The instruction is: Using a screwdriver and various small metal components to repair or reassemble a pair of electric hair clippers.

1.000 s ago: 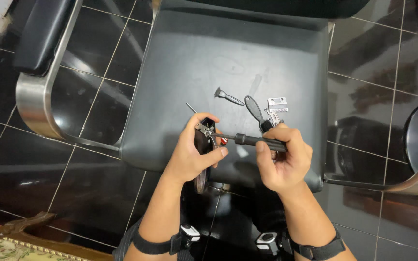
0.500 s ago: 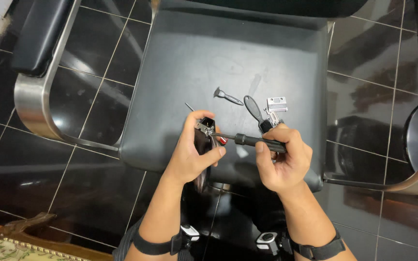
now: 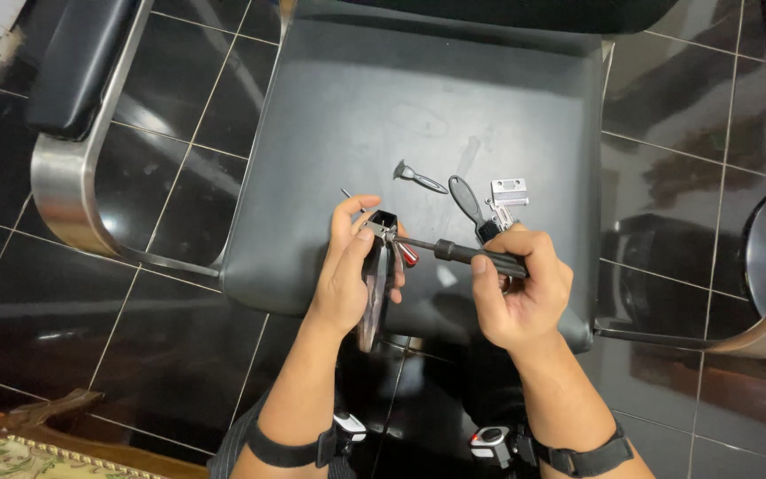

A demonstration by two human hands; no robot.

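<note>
The clipper [image 3: 374,275], a dark narrow body, stands upright in the left grip [image 3: 347,275], fingers wrapped round it above the seat's [image 3: 330,133] front edge. The right grip [image 3: 516,288] is pressed round the black handle of a screwdriver [image 3: 463,255], whose shaft runs leftward to the clipper's top end, touching it. Just beyond the right grip lie a black brush [image 3: 465,197] and a toothed metal blade [image 3: 507,192]; a small grey part [image 3: 418,176] lies farther left of them.
</note>
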